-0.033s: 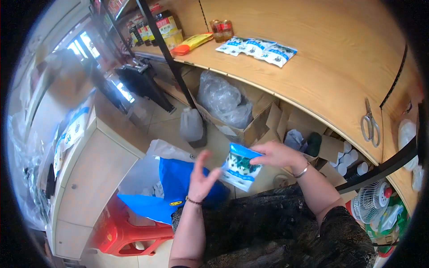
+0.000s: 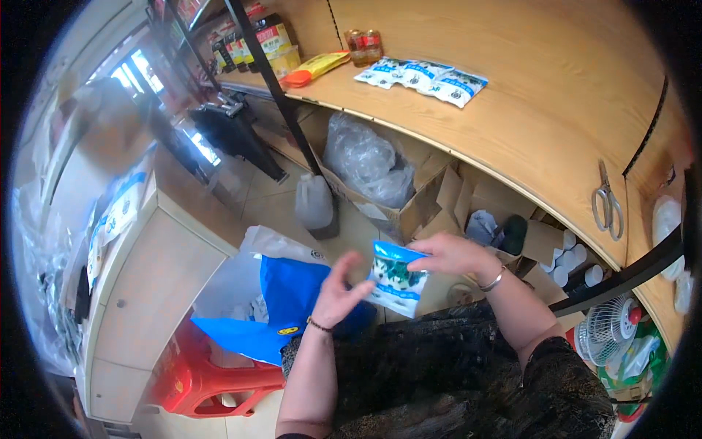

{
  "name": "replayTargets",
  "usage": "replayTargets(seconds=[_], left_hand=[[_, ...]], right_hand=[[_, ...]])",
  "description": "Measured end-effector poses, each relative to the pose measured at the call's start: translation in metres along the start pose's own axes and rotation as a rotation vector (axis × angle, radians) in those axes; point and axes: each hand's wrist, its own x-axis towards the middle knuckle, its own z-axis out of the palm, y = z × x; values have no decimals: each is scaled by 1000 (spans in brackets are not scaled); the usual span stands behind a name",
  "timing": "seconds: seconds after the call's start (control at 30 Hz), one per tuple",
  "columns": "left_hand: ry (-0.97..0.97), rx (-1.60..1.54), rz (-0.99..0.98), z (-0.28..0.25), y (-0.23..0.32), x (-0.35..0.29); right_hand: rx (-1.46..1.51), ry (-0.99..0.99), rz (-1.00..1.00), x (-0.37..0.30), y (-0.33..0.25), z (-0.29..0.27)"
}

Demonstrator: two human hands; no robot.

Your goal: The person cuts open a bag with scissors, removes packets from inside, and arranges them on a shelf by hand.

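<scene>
A small blue-and-white packet (image 2: 397,284) with a green-and-white picture hangs in front of my body. My right hand (image 2: 455,256) pinches its upper right edge between thumb and fingers. Beside the packet's left edge is my left hand (image 2: 341,294), fingers apart and holding nothing; its thumb tip is at or very near the packet. Below and behind that hand stands a blue bag (image 2: 289,293) with its mouth spread, a pale plastic bag (image 2: 274,241) at its top. Several similar packets (image 2: 423,75) lie in a row on the wooden shelf.
Scissors (image 2: 605,205) lie at the shelf's right. Under it are a carton (image 2: 420,208) of clear plastic bags and a white fan (image 2: 610,333). A dark post (image 2: 274,88) rises at the left, past a pale cabinet (image 2: 153,285). A red stool (image 2: 212,384) stands below the blue bag.
My left hand has shifted slightly right, nearer the packet. The packet has turned a little in my right hand and hangs straighter.
</scene>
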Motion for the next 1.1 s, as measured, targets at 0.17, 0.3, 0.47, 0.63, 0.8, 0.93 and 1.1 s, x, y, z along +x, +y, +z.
replayTargets(seconds=[0.17, 0.3, 0.47, 0.63, 0.8, 0.93, 1.1], left_hand=[[-118, -656, -236, 28, 21, 3], [171, -905, -185, 29, 13, 6], [243, -896, -178, 21, 8, 6], [157, -1057, -297, 19, 4, 15], [240, -1208, -160, 15, 17, 17], [188, -1004, -171, -13, 34, 12], [161, -916, -298, -5, 15, 15]], right_hand=[[341, 125, 136, 8, 2, 6], [697, 277, 161, 22, 21, 27], [558, 264, 43, 27, 21, 81], [511, 400, 78, 23, 15, 89], [306, 453, 45, 19, -11, 65], [385, 807, -15, 15, -51, -21], [368, 1182, -58, 16, -26, -184]])
